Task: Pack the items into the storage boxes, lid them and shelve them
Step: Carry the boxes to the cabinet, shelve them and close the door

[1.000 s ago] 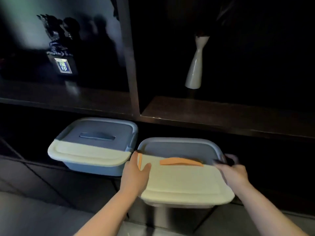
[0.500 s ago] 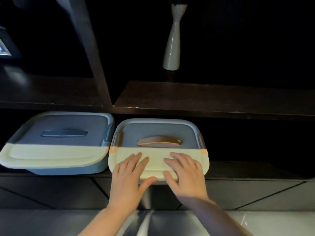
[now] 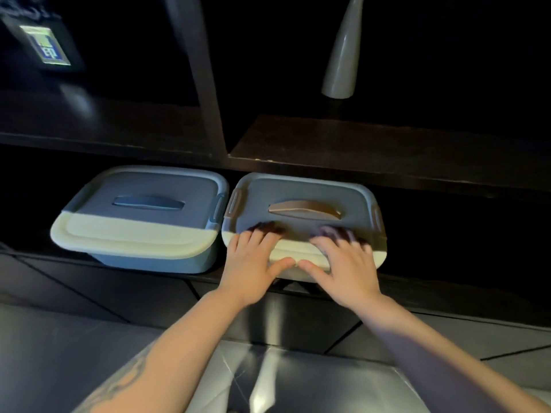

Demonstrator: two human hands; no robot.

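The orange-handled storage box (image 3: 304, 222) has been pushed farther into the low shelf bay (image 3: 447, 234) than half a second ago: more of its lid now lies in shadow under the upper shelf board (image 3: 372, 147), and only a narrow near strip is lit. A second ago it was carried by its sides; now it is pressed from the near edge. The left hand (image 3: 253, 260) and the right hand (image 3: 346, 263) lie flat on the near part of the lid, fingers spread and extended, thumbs almost touching at the lid's front lip; nothing is gripped.

The blue-handled storage box (image 3: 140, 216) stands lidded just to the left, its near edge overhanging the bay. From this it is judged that shelving of the second box is nearly finished and that little of the task remains.

The fingertips are blurred and dark in the shadow, so their exact contact cannot be made out. The boxes' contents are hidden by the lids. The far depth of the bay is black. A pale vase (image 3: 341, 55) is cut off at the top edge, and a labelled object (image 3: 47, 46) at far left is too dim to identify.
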